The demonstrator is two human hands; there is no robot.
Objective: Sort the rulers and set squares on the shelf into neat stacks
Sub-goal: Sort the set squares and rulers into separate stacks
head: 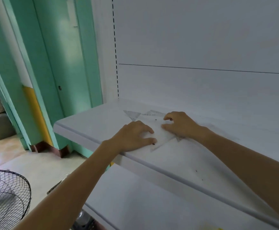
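On the shelf (177,163): clear set squares (162,135), faint, overlapping.
Left hand (133,136): fingers spread, pressing them.
Right hand (179,124): fingers curled, pinching them.

We saw two bare forearms, with no sleeves reaching the visible part of either arm. The left hand (133,136) and right hand (179,124) wore no gloves, rings, watches or bands. The fingernails we could see were short and plain.
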